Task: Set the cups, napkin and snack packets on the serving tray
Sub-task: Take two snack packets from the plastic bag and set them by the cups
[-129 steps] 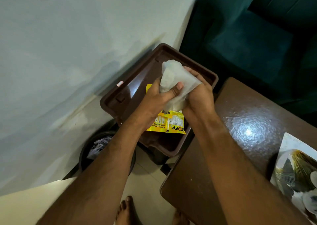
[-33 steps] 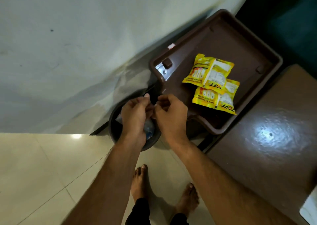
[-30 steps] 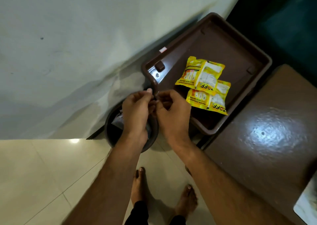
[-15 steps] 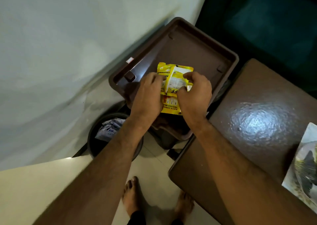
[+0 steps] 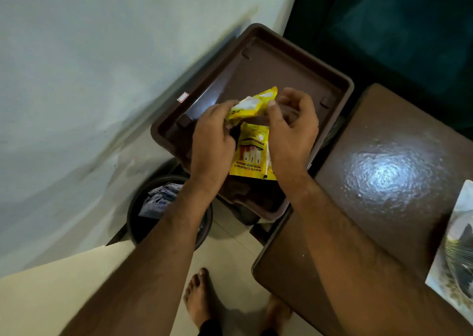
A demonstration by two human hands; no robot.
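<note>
A brown serving tray (image 5: 268, 61) stands against the wall. Both hands hover over it. My left hand (image 5: 212, 141) pinches the left end of a yellow snack packet (image 5: 253, 104) lifted above the tray, and my right hand (image 5: 291, 131) holds its right end with thumb and fingers. A second yellow packet (image 5: 252, 154) lies flat on the tray under my hands, partly hidden by my right wrist. No cups or napkin show on the tray.
A dark round bin (image 5: 163, 207) with crumpled white wrappers sits on the floor left of the tray. A glossy brown table (image 5: 378, 182) lies to the right, with a printed mat (image 5: 455, 246) at its edge. A teal sofa (image 5: 396, 23) stands behind. My bare feet (image 5: 199, 294) are on tiles.
My hands left the bin, came up over the tray and took hold of the top yellow packet, lifting it off the other packet.
</note>
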